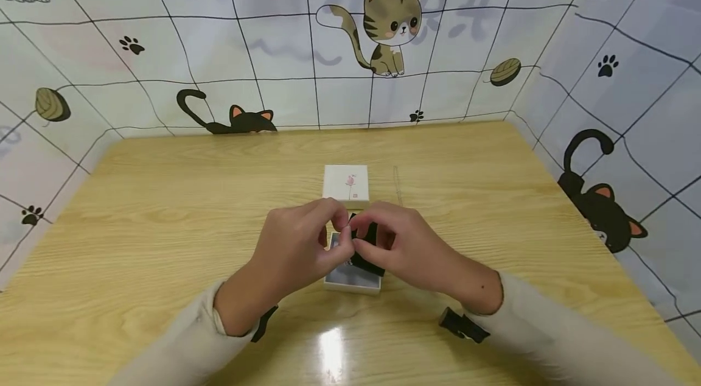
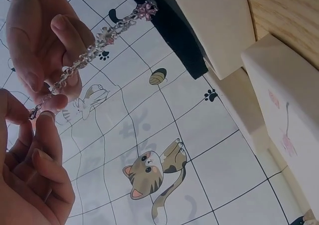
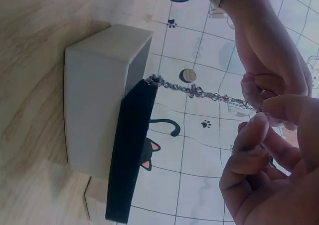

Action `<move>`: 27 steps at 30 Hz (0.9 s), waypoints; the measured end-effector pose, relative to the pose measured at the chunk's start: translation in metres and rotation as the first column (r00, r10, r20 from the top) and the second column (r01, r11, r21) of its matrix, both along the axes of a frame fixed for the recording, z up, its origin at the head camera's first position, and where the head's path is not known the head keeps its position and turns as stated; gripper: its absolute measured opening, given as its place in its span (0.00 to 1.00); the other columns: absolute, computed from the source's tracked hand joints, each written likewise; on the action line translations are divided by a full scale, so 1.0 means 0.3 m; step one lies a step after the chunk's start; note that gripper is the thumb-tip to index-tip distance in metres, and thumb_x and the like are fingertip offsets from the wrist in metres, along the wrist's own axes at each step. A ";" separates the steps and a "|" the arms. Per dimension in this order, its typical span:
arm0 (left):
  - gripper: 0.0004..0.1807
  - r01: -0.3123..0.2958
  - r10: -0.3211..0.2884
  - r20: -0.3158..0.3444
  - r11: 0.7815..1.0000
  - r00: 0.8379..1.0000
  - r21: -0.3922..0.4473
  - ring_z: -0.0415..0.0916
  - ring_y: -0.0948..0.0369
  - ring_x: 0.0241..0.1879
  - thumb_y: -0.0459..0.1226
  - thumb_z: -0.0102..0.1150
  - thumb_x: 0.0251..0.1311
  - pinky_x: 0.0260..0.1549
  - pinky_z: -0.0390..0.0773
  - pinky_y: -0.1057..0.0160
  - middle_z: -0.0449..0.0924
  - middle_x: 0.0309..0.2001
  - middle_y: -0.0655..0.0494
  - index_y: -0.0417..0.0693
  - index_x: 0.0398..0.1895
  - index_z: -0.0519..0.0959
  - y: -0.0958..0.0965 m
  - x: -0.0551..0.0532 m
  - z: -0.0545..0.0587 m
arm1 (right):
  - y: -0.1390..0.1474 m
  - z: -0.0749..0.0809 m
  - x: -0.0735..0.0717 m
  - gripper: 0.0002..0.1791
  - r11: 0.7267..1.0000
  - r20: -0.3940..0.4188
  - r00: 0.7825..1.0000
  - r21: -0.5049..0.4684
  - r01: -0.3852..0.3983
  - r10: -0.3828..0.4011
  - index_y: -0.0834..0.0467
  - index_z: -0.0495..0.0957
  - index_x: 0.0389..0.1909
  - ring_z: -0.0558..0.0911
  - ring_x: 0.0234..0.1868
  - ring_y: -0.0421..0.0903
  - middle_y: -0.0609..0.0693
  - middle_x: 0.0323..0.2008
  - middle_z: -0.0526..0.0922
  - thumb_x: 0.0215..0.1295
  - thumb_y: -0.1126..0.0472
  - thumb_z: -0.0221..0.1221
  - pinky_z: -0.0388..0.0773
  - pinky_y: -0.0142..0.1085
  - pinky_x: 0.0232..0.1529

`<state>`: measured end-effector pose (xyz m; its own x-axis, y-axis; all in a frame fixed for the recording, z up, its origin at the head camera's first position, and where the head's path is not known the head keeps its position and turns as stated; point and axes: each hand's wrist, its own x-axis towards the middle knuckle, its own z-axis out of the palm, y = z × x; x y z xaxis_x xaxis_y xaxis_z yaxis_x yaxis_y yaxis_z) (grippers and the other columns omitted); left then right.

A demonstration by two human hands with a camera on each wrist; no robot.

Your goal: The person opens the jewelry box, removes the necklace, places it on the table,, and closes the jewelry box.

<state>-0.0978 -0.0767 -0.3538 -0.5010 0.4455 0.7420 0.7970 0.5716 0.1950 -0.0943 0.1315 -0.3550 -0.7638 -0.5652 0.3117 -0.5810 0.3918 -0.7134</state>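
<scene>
A bracelet of clear beads with pink flower charms hangs from both hands. My left hand pinches its end by a small metal clasp between thumb and forefinger. Close beside it, my right hand pinches the chain near the same end, fingertips almost meeting the left ones. The lower end of the bracelet reaches down to a black pad, which leans tilted at the open white box. Both hands are over this box, partly hiding it in the head view.
A white lid with a pink flower print lies just beyond the open box. Right of the lid, a thin clear strip lies on the wooden table. Cat-patterned cloth hangs behind and at the sides.
</scene>
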 end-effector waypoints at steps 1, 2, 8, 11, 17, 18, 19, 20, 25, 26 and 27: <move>0.05 0.002 -0.002 0.005 1.000 1.000 -0.002 0.64 0.71 0.14 0.34 0.61 0.46 0.13 0.59 0.76 0.72 0.15 0.62 0.49 0.25 0.74 -0.002 0.003 0.000 | -0.006 -0.004 0.002 0.09 1.000 0.004 1.000 -0.006 0.000 0.000 0.52 0.83 0.44 0.71 0.22 0.34 0.41 0.34 0.80 0.65 0.63 0.64 0.72 0.29 0.24; 0.05 0.005 -0.005 0.005 1.000 1.000 -0.003 0.63 0.71 0.13 0.34 0.61 0.47 0.13 0.58 0.76 0.72 0.15 0.62 0.48 0.25 0.74 -0.003 0.003 0.000 | -0.010 -0.006 0.003 0.08 1.000 0.010 1.000 -0.011 0.001 -0.001 0.52 0.83 0.44 0.71 0.22 0.34 0.41 0.34 0.80 0.65 0.64 0.64 0.72 0.29 0.24; 0.06 0.010 -0.010 -0.013 1.000 1.000 -0.002 0.66 0.71 0.14 0.33 0.62 0.46 0.13 0.61 0.75 0.72 0.15 0.62 0.47 0.25 0.74 -0.007 -0.001 0.008 | -0.024 -0.001 0.001 0.05 1.000 0.007 1.000 -0.020 0.008 -0.007 0.51 0.84 0.40 0.71 0.22 0.36 0.40 0.29 0.79 0.67 0.64 0.63 0.72 0.30 0.24; 0.06 0.006 -0.006 -0.014 1.000 1.000 0.002 0.67 0.71 0.14 0.34 0.62 0.47 0.13 0.63 0.75 0.73 0.15 0.62 0.47 0.25 0.74 -0.014 -0.001 0.015 | -0.023 0.011 0.003 0.05 1.000 -0.006 1.000 -0.017 0.020 -0.020 0.51 0.84 0.39 0.71 0.22 0.36 0.40 0.29 0.79 0.66 0.64 0.64 0.72 0.30 0.24; 0.06 0.012 -0.012 -0.008 1.000 1.000 0.019 0.69 0.70 0.14 0.33 0.61 0.47 0.13 0.64 0.75 0.74 0.17 0.62 0.47 0.26 0.73 -0.018 -0.002 0.026 | -0.004 0.041 0.009 0.06 0.998 -0.002 0.998 -0.003 0.061 -0.061 0.50 0.84 0.37 0.70 0.21 0.35 0.40 0.30 0.80 0.65 0.65 0.64 0.70 0.30 0.22; 0.06 0.017 -0.017 -0.002 1.000 1.000 0.021 0.69 0.70 0.15 0.33 0.61 0.47 0.13 0.65 0.75 0.74 0.17 0.62 0.47 0.26 0.74 -0.017 -0.001 0.027 | 0.001 0.046 0.011 0.06 0.998 -0.004 0.998 -0.003 0.070 -0.070 0.50 0.83 0.36 0.70 0.20 0.36 0.40 0.29 0.79 0.66 0.65 0.63 0.70 0.30 0.22; 0.06 0.024 -0.024 0.005 1.000 1.000 0.020 0.69 0.70 0.15 0.33 0.61 0.47 0.14 0.65 0.75 0.75 0.17 0.62 0.47 0.26 0.74 -0.017 -0.001 0.028 | 0.006 0.050 0.013 0.06 0.997 -0.003 0.997 -0.005 0.078 -0.078 0.50 0.83 0.36 0.70 0.20 0.36 0.40 0.29 0.79 0.66 0.66 0.63 0.69 0.30 0.21; 0.05 0.032 -0.032 0.013 0.999 0.999 0.019 0.69 0.70 0.15 0.33 0.61 0.48 0.14 0.65 0.75 0.75 0.17 0.62 0.47 0.26 0.74 -0.016 -0.001 0.029 | 0.012 0.055 0.015 0.06 0.996 -0.004 0.996 -0.007 0.087 -0.087 0.50 0.83 0.36 0.69 0.20 0.36 0.40 0.28 0.78 0.65 0.66 0.63 0.69 0.30 0.21; 0.07 0.106 -0.106 0.042 0.994 0.993 0.021 0.72 0.70 0.15 0.31 0.62 0.47 0.15 0.65 0.77 0.77 0.17 0.63 0.47 0.27 0.74 -0.010 0.003 0.022 | 0.042 0.073 0.027 0.07 0.992 -0.005 0.992 -0.006 0.125 -0.125 0.50 0.81 0.35 0.69 0.19 0.37 0.41 0.26 0.75 0.65 0.67 0.63 0.67 0.30 0.20; 0.07 0.128 -0.130 0.048 0.991 0.990 0.027 0.73 0.70 0.15 0.31 0.62 0.46 0.15 0.66 0.78 0.77 0.18 0.63 0.47 0.27 0.74 -0.007 0.005 0.019 | 0.048 0.076 0.031 0.07 0.991 -0.004 0.991 -0.002 0.130 -0.130 0.50 0.81 0.34 0.69 0.18 0.36 0.41 0.24 0.75 0.66 0.67 0.63 0.67 0.30 0.20; 0.08 0.151 -0.153 0.057 0.988 0.987 0.031 0.75 0.70 0.15 0.30 0.62 0.46 0.16 0.67 0.78 0.78 0.19 0.64 0.48 0.28 0.74 -0.004 0.007 0.016 | 0.055 0.079 0.035 0.06 0.991 -0.003 0.991 0.002 0.135 -0.135 0.51 0.81 0.35 0.68 0.18 0.36 0.41 0.22 0.73 0.65 0.66 0.63 0.67 0.30 0.19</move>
<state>-0.0959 -0.0778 -0.3489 -0.4725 0.5004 0.7255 0.8608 0.4387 0.2581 -0.0839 0.1478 -0.3314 -0.8326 -0.4571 0.3129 -0.5243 0.4682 -0.7112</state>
